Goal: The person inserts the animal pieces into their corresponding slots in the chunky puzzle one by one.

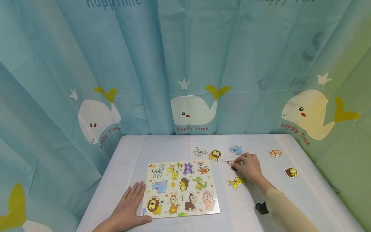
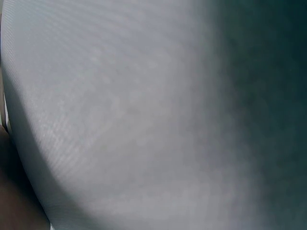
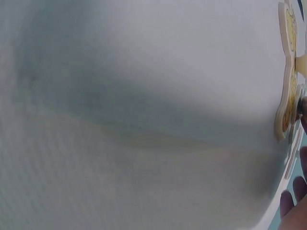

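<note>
A wooden animal puzzle board [image 1: 181, 191] lies on the table, printed with several animals. My left hand [image 1: 127, 206] rests at its left side, fingers spread and straight, thumb along the lower left corner. To the right of the board, my right hand [image 1: 248, 166] pinches a brown horse puzzle piece [image 1: 230, 163] between thumb and fingers; the hand partly covers it. Just below that hand is a giraffe piece [image 1: 236, 182], and above it a blue elephant piece [image 1: 236, 149]. In the right wrist view, the giraffe piece [image 3: 287, 76] and some fingertips [image 3: 300, 187] show at the right edge.
Behind the board lie a zebra piece [image 1: 200, 151] and a lion piece [image 1: 215, 155]. Farther right are a monkey piece [image 1: 275, 153] and a brown-and-yellow animal piece [image 1: 291, 172]. A small black object [image 1: 262, 208] is by the right forearm. Blue curtains [image 1: 145, 64] surround the table.
</note>
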The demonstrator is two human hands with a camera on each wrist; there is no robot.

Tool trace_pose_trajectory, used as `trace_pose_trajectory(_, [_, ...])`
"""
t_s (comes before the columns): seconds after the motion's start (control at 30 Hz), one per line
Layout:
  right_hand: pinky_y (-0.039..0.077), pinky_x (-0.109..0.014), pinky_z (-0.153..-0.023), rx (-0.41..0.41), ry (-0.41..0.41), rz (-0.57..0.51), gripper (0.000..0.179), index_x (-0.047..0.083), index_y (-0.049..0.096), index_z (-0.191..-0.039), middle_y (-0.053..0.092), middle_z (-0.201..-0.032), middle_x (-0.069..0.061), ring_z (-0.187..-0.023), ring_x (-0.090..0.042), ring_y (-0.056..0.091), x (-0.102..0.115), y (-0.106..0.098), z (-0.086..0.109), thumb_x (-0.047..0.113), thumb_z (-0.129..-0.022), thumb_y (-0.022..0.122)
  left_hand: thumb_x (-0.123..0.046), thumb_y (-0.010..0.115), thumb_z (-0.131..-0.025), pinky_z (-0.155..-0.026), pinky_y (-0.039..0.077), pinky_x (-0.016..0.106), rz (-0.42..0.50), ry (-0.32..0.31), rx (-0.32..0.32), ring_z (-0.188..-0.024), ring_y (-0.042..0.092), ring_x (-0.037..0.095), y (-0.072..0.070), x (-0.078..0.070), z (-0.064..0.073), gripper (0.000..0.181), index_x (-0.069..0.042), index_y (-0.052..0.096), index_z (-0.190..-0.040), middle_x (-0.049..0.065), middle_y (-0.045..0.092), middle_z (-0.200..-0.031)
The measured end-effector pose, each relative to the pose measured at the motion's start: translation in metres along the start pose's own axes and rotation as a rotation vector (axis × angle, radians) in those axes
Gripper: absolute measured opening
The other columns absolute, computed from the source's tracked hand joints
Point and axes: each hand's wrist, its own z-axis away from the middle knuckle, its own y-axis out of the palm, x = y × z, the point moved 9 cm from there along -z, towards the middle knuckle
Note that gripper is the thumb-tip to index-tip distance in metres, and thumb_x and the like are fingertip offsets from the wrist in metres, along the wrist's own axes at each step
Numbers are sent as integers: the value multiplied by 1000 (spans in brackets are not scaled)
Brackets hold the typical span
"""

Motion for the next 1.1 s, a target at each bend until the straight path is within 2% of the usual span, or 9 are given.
trace_pose_trajectory(0.13, [37, -58, -92, 15, -21, -13, 9, 17, 81, -94, 63, -111, -10, -112, -39, 46, 3, 0, 0, 23, -88, 80, -83, 69, -68, -115, -22, 22, 6, -7, 13, -156, 8, 37, 1, 1, 0, 132, -1, 25, -161, 14, 19, -169])
trace_pose_trajectory(0.37, [38, -59, -94, 38, -50, -2, 11, 19, 83, -100, 63, -114, -10, -114, -38, 45, 5, 2, 0, 19, -91, 78, -84, 69, -68, -115, -22, 21, 6, -6, 7, -156, 8, 37, 1, 1, 0, 132, -1, 25, -161, 14, 20, -169])
trace_pose_trajectory(0.7, [37, -60, -94, 5, -69, -15, 6, 14, 81, -93, 63, -110, -11, -113, -39, 46, 8, -5, 0, 19, -90, 81, -84, 68, -68, -115, -22, 20, 2, 5, -6, -156, 9, 37, 0, 1, 0, 131, -1, 26, -161, 15, 20, -169])
trace_pose_trajectory(0.93, [37, -59, -94, 16, -40, -9, 6, 15, 79, -88, 63, -111, -11, -114, -40, 46, 3, -1, -1, 21, -89, 81, -84, 68, -69, -114, -22, 20, 0, 5, -2, -156, 9, 37, 1, 2, 0, 132, -1, 25, -161, 15, 20, -169])
trace_pose_trajectory(1.1, [36, -59, -95, 23, -29, -11, 6, 15, 80, -91, 63, -112, -11, -115, -39, 45, 1, 2, -2, 21, -89, 80, -84, 68, -68, -115, -22, 23, 4, -4, 7, -156, 7, 36, 1, 2, -1, 132, -2, 24, -162, 14, 19, -169])
